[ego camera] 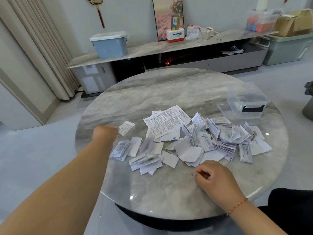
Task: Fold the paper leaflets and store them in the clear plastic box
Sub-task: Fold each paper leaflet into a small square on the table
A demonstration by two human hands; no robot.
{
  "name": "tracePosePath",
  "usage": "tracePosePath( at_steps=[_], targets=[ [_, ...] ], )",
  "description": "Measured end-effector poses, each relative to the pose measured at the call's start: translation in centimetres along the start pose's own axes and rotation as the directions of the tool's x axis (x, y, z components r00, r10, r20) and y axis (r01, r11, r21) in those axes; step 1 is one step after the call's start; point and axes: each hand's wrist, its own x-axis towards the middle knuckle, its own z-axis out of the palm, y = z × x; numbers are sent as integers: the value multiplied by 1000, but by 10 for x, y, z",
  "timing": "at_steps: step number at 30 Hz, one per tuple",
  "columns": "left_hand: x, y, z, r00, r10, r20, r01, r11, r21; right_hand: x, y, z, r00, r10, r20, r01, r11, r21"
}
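A heap of white printed paper leaflets (pixel 199 139) lies across the middle and right of the round marble table (pixel 169 92); some are folded small, one large sheet (pixel 166 120) lies unfolded at the back. My left hand (pixel 105 133) is blurred at the table's left side, fingers closed on a small folded leaflet (pixel 126 127). My right hand (pixel 215 178) rests near the front edge, fingers curled with nothing visible in them. The clear plastic box (pixel 245 106) with a black latch stands open at the far right, its lid beside it.
Behind the table runs a long low marble-topped cabinet (pixel 152 48) with a blue lidded bin (pixel 110 44), a Panasonic box and small items. Storage bins and a cardboard box stand at the far right. Curtains hang at the left.
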Motion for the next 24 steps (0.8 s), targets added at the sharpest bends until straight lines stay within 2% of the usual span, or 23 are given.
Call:
tracePosePath(
  at_steps=[1, 2, 4, 5, 6, 7, 9, 11, 13, 15, 21, 24],
  targets=[
    [4, 2, 4, 999, 44, -2, -42, 982, 182, 2, 1, 3, 1000, -3, 6, 3, 1000, -2],
    [8, 4, 7, 998, 54, 36, -62, 956, 287, 2, 1, 4, 1000, -6, 12, 6, 1000, -3],
    [15, 1, 19, 996, 31, 81, -57, 940, 337, 3, 3, 7, 1000, -8, 2, 8, 1000, -3],
    [19, 2, 23, 998, -11, 58, -9, 944, 330, 4, 2, 8, 1000, 7, 1, -7, 1000, 0],
    [20, 5, 29, 999, 22, 35, -33, 931, 364, 5, 1, 8, 1000, 24, 3, -24, 1000, 11],
    [23, 10, 34, 989, 146, -21, -129, 926, 355, 7, 3, 9, 999, 35, -3, -35, 999, 21],
    [19, 30, 45, 907, 419, -28, -382, 851, 360, 9, 5, 11, 999, 34, -14, -33, 999, 32],
    [8, 50, 58, 816, 560, 144, -578, 785, 224, 12, 5, 13, 999, 38, -15, -38, 999, 24],
    [1, 61, 73, 759, 528, 382, -616, 771, 158, 13, 6, 16, 999, 33, -25, -33, 999, 22],
    [2, 64, 86, 710, 490, 506, -668, 696, 264, 14, 6, 18, 999, 42, -30, -41, 999, 33],
    [12, 73, 96, 671, 558, 488, -741, 518, 427, 13, 9, 16, 997, 36, -68, -34, 999, 35],
    [16, 74, 98, 692, 560, 455, -719, 481, 502, 13, 8, 15, 996, 30, -83, -27, 999, 42]
  ],
)
